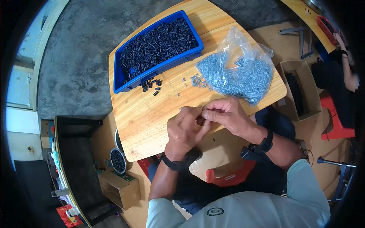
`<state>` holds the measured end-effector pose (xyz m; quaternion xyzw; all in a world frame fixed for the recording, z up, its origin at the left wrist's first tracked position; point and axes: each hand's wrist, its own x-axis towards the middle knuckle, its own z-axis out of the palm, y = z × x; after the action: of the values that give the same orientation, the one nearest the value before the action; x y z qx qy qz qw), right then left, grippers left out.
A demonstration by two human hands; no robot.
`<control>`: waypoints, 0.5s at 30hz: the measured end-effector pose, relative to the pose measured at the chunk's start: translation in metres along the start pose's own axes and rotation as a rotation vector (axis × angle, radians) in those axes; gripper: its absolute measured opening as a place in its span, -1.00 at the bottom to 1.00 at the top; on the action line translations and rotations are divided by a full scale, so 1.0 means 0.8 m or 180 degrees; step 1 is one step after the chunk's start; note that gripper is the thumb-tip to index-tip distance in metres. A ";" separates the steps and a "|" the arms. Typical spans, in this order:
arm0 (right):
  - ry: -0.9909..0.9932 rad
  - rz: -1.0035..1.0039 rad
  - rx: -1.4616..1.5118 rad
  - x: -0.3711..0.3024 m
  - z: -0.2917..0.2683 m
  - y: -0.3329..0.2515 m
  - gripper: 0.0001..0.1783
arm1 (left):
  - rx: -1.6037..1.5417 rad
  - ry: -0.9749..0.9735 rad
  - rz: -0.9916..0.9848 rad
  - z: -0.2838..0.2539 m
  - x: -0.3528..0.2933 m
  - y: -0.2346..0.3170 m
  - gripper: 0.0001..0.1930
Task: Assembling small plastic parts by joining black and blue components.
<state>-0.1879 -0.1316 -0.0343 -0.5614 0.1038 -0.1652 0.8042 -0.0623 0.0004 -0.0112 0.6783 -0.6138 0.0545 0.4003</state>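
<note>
My left hand [186, 127] and my right hand [226, 116] meet over the near edge of the wooden table [140, 125]. Fingers of both are pinched together, and whatever lies between them is too small and covered to make out. Beyond them, a blue plastic bin [163, 70] holds a heap of small black cylindrical parts [156, 45]. Several of these black parts [152, 85] lie loose beside the bin. To the right, a clear plastic bag [234, 49] spills small silvery metal pieces [243, 81] onto the wood, a few scattered toward the middle.
At the right of the table stands a cardboard box [310, 91] with dark parts inside. A round tub of dark pieces [118, 160] and another cardboard box [123, 190] sit on the floor at left. Another person's arm [346, 64] reaches to a red bin [326, 28] at far right.
</note>
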 end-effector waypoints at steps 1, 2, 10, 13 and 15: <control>-0.0060 0.0090 0.0024 0.000 -0.002 -0.002 -0.77 | -0.0003 0.0003 -0.0001 -0.001 0.002 -0.001 -0.60; -0.0119 0.0180 0.0047 0.000 -0.003 -0.003 -0.77 | -0.0165 -0.0002 0.0046 -0.004 0.005 -0.001 -0.61; -0.0378 0.0596 0.0365 -0.002 -0.009 -0.005 -0.74 | -0.0473 -0.0011 0.0041 -0.005 0.004 -0.003 -0.66; -0.0346 0.0561 0.0257 -0.002 -0.009 -0.005 -0.74 | -0.0451 -0.0124 -0.0031 -0.007 0.006 -0.003 -0.66; -0.0343 0.0556 0.0269 -0.001 -0.009 -0.005 -0.73 | -0.0504 -0.0285 -0.0101 -0.010 0.007 -0.003 -0.65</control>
<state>-0.1919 -0.1383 -0.0332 -0.5238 0.1020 -0.0683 0.8429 -0.0555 0.0008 -0.0043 0.6558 -0.6227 -0.0309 0.4257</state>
